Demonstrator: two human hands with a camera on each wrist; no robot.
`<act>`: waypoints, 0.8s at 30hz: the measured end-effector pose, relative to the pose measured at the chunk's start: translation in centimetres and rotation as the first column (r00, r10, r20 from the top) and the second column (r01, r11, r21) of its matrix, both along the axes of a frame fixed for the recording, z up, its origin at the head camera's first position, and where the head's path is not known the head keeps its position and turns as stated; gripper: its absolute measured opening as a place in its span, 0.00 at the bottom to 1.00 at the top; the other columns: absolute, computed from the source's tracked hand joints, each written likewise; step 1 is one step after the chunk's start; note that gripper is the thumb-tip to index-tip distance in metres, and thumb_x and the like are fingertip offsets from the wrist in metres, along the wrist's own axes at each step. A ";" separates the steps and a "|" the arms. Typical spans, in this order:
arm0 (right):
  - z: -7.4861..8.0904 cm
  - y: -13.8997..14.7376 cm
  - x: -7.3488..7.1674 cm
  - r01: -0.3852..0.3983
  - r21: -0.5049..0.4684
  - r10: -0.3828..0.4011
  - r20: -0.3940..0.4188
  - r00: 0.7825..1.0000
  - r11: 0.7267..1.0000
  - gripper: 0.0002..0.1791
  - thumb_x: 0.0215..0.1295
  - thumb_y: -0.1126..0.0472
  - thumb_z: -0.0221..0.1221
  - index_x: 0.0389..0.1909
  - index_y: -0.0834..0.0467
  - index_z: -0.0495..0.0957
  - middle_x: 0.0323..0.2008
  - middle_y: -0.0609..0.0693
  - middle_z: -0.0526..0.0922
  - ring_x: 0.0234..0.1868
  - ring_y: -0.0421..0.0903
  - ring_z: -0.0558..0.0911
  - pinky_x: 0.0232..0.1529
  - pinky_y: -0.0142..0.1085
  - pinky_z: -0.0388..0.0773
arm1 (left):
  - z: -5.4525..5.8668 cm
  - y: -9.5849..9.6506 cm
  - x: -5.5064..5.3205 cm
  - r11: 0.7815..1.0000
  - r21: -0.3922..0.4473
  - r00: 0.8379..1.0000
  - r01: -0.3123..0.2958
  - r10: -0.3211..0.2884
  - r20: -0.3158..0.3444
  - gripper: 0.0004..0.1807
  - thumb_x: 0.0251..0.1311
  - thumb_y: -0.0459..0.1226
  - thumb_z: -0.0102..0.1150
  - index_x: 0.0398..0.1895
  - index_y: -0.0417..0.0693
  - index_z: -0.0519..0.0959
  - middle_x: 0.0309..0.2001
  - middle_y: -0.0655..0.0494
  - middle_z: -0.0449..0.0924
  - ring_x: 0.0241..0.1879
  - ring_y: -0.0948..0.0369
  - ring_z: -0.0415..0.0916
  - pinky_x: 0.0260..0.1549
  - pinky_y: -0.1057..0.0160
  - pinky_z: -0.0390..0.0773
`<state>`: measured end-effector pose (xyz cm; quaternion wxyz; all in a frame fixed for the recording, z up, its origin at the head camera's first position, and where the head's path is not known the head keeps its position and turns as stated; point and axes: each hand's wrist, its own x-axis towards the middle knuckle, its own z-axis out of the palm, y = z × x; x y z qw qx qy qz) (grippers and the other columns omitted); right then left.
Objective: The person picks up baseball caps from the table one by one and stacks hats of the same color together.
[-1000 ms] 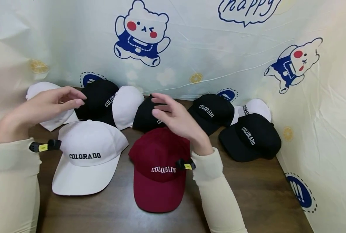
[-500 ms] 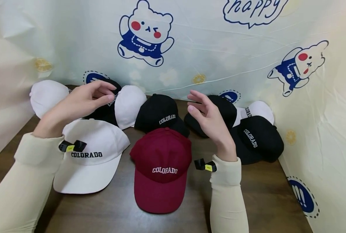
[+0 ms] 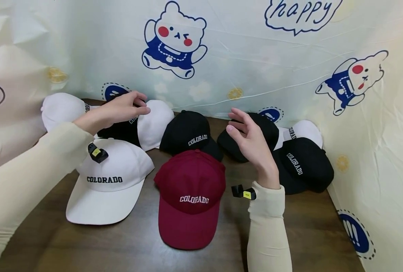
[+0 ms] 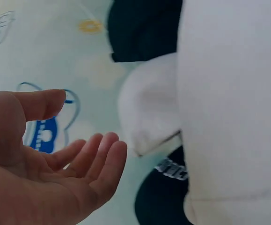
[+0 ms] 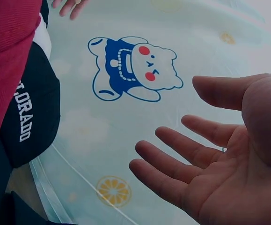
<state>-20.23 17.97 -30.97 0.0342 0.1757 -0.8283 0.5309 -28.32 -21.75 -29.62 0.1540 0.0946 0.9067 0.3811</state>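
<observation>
Because the left hand and right hand hover relaxed, empty, the table supports the red cap; neither grips it.

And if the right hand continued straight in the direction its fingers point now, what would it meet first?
The right hand would probably first meet the pale green, printed cloth backdrop; how far ahead it hangs is hard to judge.

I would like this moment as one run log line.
left hand: raised, grip empty | right hand: raised, grip empty | maroon cap, front white cap: on table
</observation>
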 end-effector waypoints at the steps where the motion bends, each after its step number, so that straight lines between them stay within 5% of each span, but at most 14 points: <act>1: -0.1 0.1 -0.1 0.001 0.002 -0.001 0.002 1.000 1.000 0.31 0.81 0.58 0.58 0.81 0.52 0.63 0.76 0.53 0.71 0.73 0.53 0.75 0.71 0.53 0.73 | -0.1 0.1 -0.3 1.000 -0.016 1.000 -0.004 0.004 0.009 0.41 0.80 0.50 0.52 0.83 0.37 0.50 0.75 0.34 0.61 0.72 0.40 0.63 0.73 0.36 0.62; 6: -0.5 0.1 -0.3 -0.004 0.004 0.004 0.017 1.000 1.000 0.32 0.81 0.58 0.58 0.81 0.52 0.63 0.76 0.52 0.70 0.74 0.54 0.74 0.71 0.54 0.73 | -0.9 0.1 -1.5 0.996 -0.083 0.998 -0.021 0.025 0.055 0.44 0.79 0.49 0.52 0.82 0.30 0.46 0.77 0.29 0.57 0.75 0.36 0.59 0.73 0.35 0.60; 13: -0.5 0.2 -0.3 -0.002 0.013 0.001 0.020 1.000 1.000 0.32 0.81 0.57 0.58 0.81 0.51 0.63 0.76 0.50 0.71 0.73 0.52 0.75 0.70 0.53 0.74 | -1.4 0.1 -2.2 0.998 -0.058 0.972 -0.027 0.039 0.230 0.48 0.81 0.50 0.49 0.83 0.28 0.36 0.81 0.26 0.42 0.78 0.32 0.54 0.75 0.32 0.55; 20: -0.4 0.1 -0.2 -0.007 0.008 0.007 0.022 1.000 1.000 0.32 0.81 0.58 0.58 0.81 0.52 0.63 0.76 0.52 0.70 0.74 0.52 0.74 0.71 0.54 0.73 | -1.9 0.2 -2.3 0.996 0.078 0.932 -0.032 0.001 0.361 0.39 0.84 0.44 0.47 0.81 0.24 0.47 0.82 0.29 0.46 0.80 0.36 0.54 0.74 0.41 0.63; 24: -0.3 0.1 -0.2 -0.008 0.008 0.008 0.019 1.000 1.000 0.32 0.81 0.58 0.58 0.81 0.53 0.63 0.76 0.52 0.71 0.74 0.53 0.74 0.71 0.54 0.73 | -2.0 0.2 -2.3 0.989 0.137 0.927 -0.057 0.001 0.374 0.35 0.83 0.40 0.51 0.79 0.25 0.54 0.79 0.31 0.53 0.78 0.38 0.59 0.73 0.43 0.66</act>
